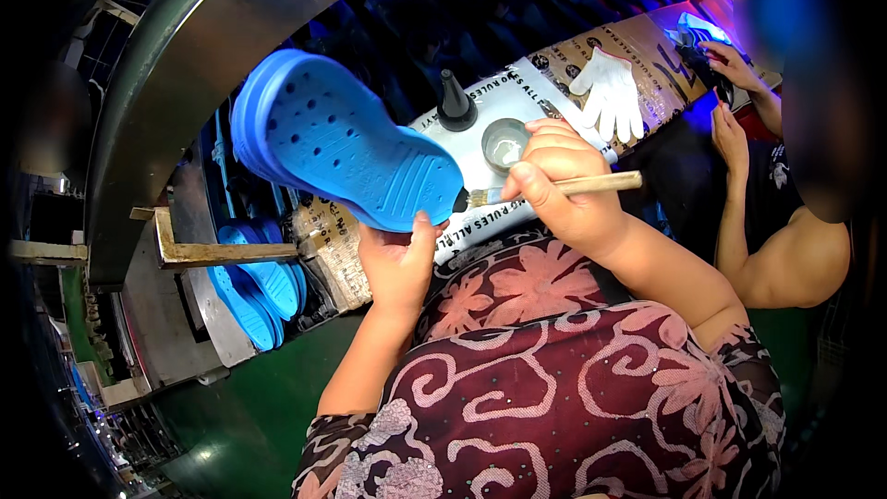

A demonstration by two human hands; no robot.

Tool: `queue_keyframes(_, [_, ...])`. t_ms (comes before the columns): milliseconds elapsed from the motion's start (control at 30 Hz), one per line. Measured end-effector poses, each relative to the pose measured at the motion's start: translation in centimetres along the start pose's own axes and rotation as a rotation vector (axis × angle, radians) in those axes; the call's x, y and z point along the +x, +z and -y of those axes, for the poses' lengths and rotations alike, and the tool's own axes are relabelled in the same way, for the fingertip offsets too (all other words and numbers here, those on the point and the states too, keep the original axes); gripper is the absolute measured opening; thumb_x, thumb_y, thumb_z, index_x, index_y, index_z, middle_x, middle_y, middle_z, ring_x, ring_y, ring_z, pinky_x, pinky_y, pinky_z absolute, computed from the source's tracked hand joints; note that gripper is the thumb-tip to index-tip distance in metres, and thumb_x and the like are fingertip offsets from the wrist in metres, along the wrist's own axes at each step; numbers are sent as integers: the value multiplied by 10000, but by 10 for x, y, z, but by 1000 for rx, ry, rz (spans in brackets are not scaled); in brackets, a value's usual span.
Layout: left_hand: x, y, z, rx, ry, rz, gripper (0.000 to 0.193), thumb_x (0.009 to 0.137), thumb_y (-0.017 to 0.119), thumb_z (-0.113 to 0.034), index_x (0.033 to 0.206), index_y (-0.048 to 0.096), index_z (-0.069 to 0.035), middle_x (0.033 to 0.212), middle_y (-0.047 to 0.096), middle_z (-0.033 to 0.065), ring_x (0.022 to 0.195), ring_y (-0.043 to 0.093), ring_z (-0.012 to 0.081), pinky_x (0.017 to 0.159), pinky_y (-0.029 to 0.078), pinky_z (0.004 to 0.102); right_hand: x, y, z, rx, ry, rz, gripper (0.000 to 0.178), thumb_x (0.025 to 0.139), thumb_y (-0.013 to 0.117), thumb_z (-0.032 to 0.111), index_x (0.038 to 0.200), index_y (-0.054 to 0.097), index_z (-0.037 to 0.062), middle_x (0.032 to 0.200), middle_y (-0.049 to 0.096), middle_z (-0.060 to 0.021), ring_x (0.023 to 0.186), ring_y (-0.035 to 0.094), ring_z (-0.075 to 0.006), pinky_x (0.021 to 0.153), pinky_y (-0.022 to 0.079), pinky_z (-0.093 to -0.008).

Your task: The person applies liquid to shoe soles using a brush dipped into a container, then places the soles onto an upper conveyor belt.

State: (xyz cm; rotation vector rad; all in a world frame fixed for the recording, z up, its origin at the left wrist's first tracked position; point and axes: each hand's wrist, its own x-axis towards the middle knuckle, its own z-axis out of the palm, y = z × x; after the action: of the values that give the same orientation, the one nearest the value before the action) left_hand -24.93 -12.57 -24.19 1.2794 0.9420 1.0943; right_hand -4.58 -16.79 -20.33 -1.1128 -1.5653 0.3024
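Observation:
My left hand [402, 259] is closed on the heel end of a blue foam shoe sole [346, 148], thumb on top. Holes dot the sole's wide toe part, and grooves run across its heel. Layered edges show at its left side; I cannot tell if several are stacked. In my right hand [568, 189] is a paintbrush [601, 183] with a wooden handle. Its bristles are at the heel's tip, beside a small dark patch; whether they touch is unclear. Just beyond my right hand stands a small round bowl [492, 159] with whitish liquid inside.
A black cone-topped bottle [455, 103] stands by the bowl on a white-covered worktop [504, 88]. A white glove [610, 92] lies farther right. More blue soles [263, 282] sit at the left, below a curved metal frame [176, 65]. Another person's hands [732, 129] work at the right.

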Motion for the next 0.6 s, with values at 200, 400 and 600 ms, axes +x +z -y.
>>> queue_keyframes(200, [-4, 4, 3, 26, 15, 40, 306, 853, 600, 2, 1122, 463, 53, 1036, 612, 141, 896, 634, 191, 822, 515, 311, -7, 9, -7, -115, -83, 14, 227, 829, 637, 163, 625, 616, 66, 576, 533, -51, 591, 509, -244, 777, 424, -371])
queue_keyframes(400, [-5, 2, 7, 104, 64, -13, 269, 830, 610, 0, 1074, 508, 50, 998, 627, 135, 874, 629, 169, 795, 495, 291, -9, 0, -5, -208, -46, 29, 232, 815, 625, 155, 600, 599, 71, 569, 506, -61, 585, 507, -250, 795, 427, -382])
queue_keyframes(600, [-7, 8, 7, 85, 104, -22, 290, 805, 600, 31, 1078, 505, 50, 980, 627, 127, 842, 628, 165, 796, 490, 286, -9, 7, -5, -182, -91, 29, 222, 800, 655, 162, 604, 600, 74, 567, 508, -47, 588, 512, -251, 806, 434, -389])
